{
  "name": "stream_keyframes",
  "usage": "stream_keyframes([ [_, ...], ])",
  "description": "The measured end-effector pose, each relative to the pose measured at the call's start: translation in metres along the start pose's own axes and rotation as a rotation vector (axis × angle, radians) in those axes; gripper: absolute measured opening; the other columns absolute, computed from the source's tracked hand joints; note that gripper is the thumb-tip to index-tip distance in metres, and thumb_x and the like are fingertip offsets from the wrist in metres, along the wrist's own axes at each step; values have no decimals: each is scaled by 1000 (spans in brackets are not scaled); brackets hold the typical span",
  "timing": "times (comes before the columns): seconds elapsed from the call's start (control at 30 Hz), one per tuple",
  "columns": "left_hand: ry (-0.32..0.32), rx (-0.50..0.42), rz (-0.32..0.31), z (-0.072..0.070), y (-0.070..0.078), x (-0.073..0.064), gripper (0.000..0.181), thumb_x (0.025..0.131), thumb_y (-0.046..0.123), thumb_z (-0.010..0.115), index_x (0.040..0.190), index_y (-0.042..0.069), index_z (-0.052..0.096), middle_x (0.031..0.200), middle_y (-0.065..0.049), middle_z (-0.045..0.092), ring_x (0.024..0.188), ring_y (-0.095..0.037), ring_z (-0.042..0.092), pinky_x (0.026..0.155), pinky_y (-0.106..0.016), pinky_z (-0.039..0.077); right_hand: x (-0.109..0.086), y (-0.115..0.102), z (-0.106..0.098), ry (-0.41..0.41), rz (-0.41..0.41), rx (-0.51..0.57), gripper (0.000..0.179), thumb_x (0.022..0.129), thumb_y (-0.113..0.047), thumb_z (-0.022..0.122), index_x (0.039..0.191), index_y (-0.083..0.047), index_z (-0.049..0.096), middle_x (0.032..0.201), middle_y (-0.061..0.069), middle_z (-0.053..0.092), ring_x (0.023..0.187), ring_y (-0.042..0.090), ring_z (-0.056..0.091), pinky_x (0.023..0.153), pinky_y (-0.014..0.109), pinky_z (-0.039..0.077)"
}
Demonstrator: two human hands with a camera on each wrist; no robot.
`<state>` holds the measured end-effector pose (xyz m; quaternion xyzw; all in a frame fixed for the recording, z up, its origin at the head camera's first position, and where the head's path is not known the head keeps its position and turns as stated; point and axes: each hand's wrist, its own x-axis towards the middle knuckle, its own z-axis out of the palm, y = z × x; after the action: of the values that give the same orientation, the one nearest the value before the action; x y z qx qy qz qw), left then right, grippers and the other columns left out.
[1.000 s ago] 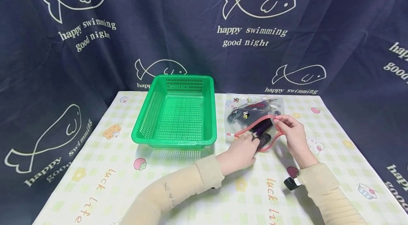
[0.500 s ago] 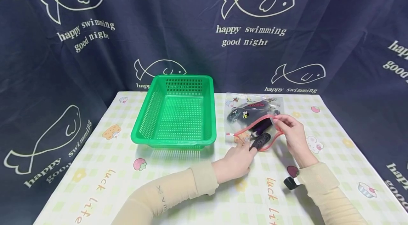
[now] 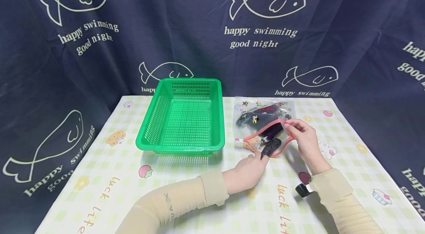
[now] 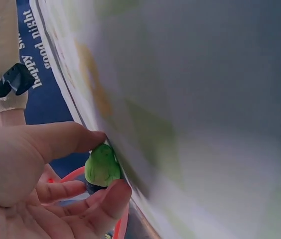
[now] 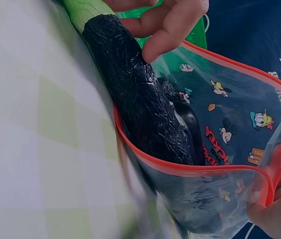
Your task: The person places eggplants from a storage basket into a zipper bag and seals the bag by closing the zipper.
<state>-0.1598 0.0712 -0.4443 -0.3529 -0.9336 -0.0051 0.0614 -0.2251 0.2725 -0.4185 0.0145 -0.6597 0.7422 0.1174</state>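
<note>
My left hand grips a dark, wrinkled eggplant by its green stem end, thumb on one side and fingers on the other. The eggplant's far end still lies inside the mouth of a clear zip bag with red edging and cartoon prints. My right hand pinches the bag's red rim at the right and keeps the mouth spread. Deeper in the bag lie a glossy purple eggplant and other dark shapes, partly hidden by the plastic.
Left of the bag stands a green perforated basket with nothing in it. A pale checked cloth covers the table. Behind the table hangs a dark blue curtain with fish drawings. A black camera sits at my right wrist.
My left hand has drawn back toward the near side, off the purple eggplant's end, and the dark eggplant has slid slightly out of the bag with it. My right hand stays put.
</note>
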Motion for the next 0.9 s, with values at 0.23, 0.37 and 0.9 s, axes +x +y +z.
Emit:
stream_keyframes([
  [0.23, -42, -37, -16, -4, -1, 2, 21, 92, 13, 54, 111, 14, 47, 103, -4, 55, 72, -13, 55, 48, -24, 46, 0, 0, -1, -10, -5, 23, 12, 86, 0, 65, 88, -11, 69, 80, -7, 69, 70, 2, 61, 64, 14, 50],
  [0.37, -49, -63, -13, -8, -2, 3, 18, 92, 13, 54, 109, 14, 48, 102, -4, 53, 73, -13, 57, 50, -24, 47, 0, -1, 0, -10, -8, 17, 11, 86, -1, 65, 88, -11, 69, 80, -6, 68, 70, 2, 60, 64, 14, 50],
  [0.9, -23, -93, -16, -24, -4, 7, 17, 89, 8, 57, 104, 10, 49, 94, -8, 55, 65, -11, 58, 46, -21, 45, -2, -5, 0, -3, 11, -29, 8, 85, -5, 68, 89, -11, 69, 79, -8, 66, 68, 3, 58, 62, 14, 48],
])
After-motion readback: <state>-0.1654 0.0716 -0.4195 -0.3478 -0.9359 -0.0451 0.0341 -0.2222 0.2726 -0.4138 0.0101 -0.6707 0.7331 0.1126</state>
